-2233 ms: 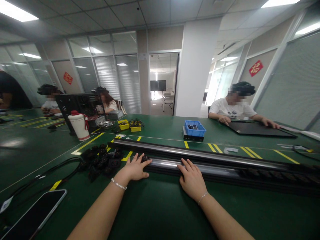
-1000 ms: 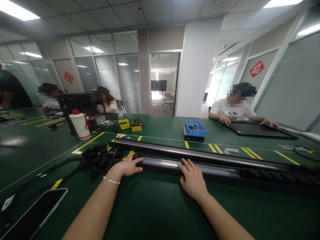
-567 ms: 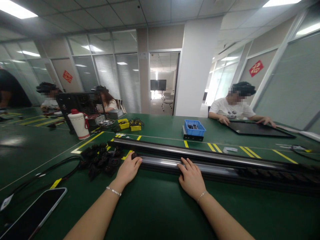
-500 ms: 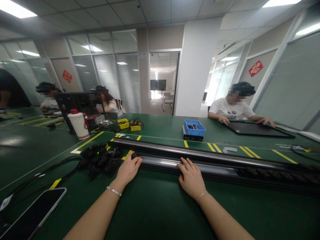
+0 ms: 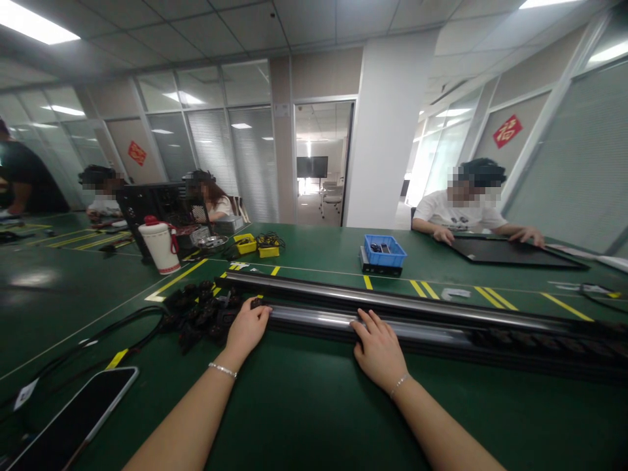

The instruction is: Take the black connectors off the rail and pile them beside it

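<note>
Head camera, from the near edge outward: a dark smartphone [image 5: 73, 418] with a glossy glass face lies flat on the matte green worktop [image 5: 304, 405]. Beyond it the left hand [image 5: 245, 327] lies palm-down with fingers loosely together, its fingertips touching a small black plastic connector [image 5: 256, 303] at the left end of the long rail [image 5: 417, 317]. The right hand [image 5: 380, 350] rests flat with fingers slightly spread on the rail's rounded, shiny silver front strip. The rail runs across the worktop from left to right: a straight black profile with smooth metallic bars. Just left of it sits a heap of black plastic plugs [image 5: 196, 311]. Farther back stand a white jug [image 5: 159, 245] and a blue plastic bin [image 5: 384, 250].
</note>
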Demonstrator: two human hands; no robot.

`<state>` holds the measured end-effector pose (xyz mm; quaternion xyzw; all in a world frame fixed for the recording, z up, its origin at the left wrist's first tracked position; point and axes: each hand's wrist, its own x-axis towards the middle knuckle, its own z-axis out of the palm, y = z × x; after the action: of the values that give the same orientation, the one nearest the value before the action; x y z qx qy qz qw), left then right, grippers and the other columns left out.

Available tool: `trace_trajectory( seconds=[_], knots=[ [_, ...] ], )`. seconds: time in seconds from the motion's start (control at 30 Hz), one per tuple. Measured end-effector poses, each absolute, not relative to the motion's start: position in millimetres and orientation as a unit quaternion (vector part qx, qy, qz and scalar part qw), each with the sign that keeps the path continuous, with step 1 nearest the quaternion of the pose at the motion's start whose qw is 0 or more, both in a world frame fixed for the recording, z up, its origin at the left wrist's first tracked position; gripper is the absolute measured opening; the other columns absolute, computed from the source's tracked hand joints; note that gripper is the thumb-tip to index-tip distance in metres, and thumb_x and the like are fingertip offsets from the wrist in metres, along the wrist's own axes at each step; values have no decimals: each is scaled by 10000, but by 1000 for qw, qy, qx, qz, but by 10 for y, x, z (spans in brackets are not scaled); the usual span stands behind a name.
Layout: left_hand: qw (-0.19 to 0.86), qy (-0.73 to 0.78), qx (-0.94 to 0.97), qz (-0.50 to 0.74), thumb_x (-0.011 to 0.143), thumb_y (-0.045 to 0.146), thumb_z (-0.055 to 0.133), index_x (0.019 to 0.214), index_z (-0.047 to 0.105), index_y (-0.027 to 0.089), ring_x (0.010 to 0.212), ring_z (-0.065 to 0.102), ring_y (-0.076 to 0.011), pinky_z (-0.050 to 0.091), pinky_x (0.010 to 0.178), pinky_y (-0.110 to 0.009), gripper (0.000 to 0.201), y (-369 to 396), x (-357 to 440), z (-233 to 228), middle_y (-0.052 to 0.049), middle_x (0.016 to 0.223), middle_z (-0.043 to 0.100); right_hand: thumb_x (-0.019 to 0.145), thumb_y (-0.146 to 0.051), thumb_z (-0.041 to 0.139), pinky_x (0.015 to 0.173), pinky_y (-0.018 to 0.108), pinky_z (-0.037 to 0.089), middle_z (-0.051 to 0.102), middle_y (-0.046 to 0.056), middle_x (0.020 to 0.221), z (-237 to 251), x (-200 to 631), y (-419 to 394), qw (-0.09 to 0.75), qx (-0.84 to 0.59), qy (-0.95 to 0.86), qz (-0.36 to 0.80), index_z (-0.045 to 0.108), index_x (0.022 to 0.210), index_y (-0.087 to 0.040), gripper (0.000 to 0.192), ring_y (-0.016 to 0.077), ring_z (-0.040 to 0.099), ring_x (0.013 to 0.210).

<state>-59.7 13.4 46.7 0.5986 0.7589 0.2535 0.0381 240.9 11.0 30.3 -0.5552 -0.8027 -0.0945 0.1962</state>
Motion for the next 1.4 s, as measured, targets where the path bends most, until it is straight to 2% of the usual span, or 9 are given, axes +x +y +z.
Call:
trace_trajectory(
  seconds=[0.4, 0.63, 0.83, 0.93, 1.03, 1.2, 1.4],
  knots=[
    [26, 763, 590, 264, 880, 392, 299, 984, 695, 257, 1108, 518, -216, 401, 955, -305, 432, 166, -675, 443, -48, 1303, 431, 738, -164, 454, 1005, 389, 243, 402, 37, 1379, 298, 2400, 108, 189, -556, -804, -94, 563, 1143, -258, 430, 233, 288, 1284],
    [28, 772, 580, 259, 880, 411, 284, 988, 688, 291, 1091, 531, -218, 429, 918, -318, 436, 167, -707, 427, -35, 1324, 421, 738, -163, 447, 1005, 392, 242, 410, 32, 1375, 294, 2403, 107, 196, -557, -801, -97, 568, 1134, -262, 425, 233, 298, 1279],
    [3, 784, 558, 272, 885, 415, 269, 992, 689, 269, 1084, 535, -241, 434, 909, -348, 457, 160, -782, 447, -46, 1359, 399, 739, -165, 445, 1004, 387, 246, 410, 37, 1374, 306, 2398, 105, 194, -553, -805, -97, 564, 1145, -255, 432, 235, 299, 1279],
    [-37, 784, 546, 293, 894, 429, 263, 1022, 676, 255, 1121, 501, -243, 434, 905, -344, 466, 131, -800, 499, -33, 1393, 359, 742, -168, 444, 1005, 391, 244, 408, 37, 1375, 304, 2394, 106, 193, -555, -803, -95, 564, 1146, -254, 430, 236, 297, 1280],
    [-110, 771, 545, 312, 898, 382, 286, 1044, 669, 238, 1201, 413, -247, 377, 971, -337, 434, 102, -829, 549, -35, 1399, 343, 746, -169, 443, 1008, 394, 239, 403, 36, 1379, 301, 2395, 106, 194, -556, -803, -92, 564, 1146, -256, 427, 234, 293, 1282],
    [-206, 777, 503, 318, 870, 308, 369, 1056, 666, 229, 1200, 386, -303, 363, 952, -433, 359, 94, -935, 561, -105, 1364, 355, 739, -163, 448, 1003, 394, 244, 408, 36, 1375, 306, 2397, 101, 197, -553, -805, -93, 564, 1140, -256, 428, 236, 294, 1281],
    [-223, 819, 461, 260, 842, 326, 423, 998, 685, 262, 1209, 362, -318, 356, 892, -509, 313, 125, -1047, 493, -124, 1338, 405, 737, -161, 442, 1001, 392, 249, 414, 36, 1371, 311, 2403, 96, 202, -550, -804, -102, 566, 1134, -252, 426, 240, 305, 1275]
  ],
)
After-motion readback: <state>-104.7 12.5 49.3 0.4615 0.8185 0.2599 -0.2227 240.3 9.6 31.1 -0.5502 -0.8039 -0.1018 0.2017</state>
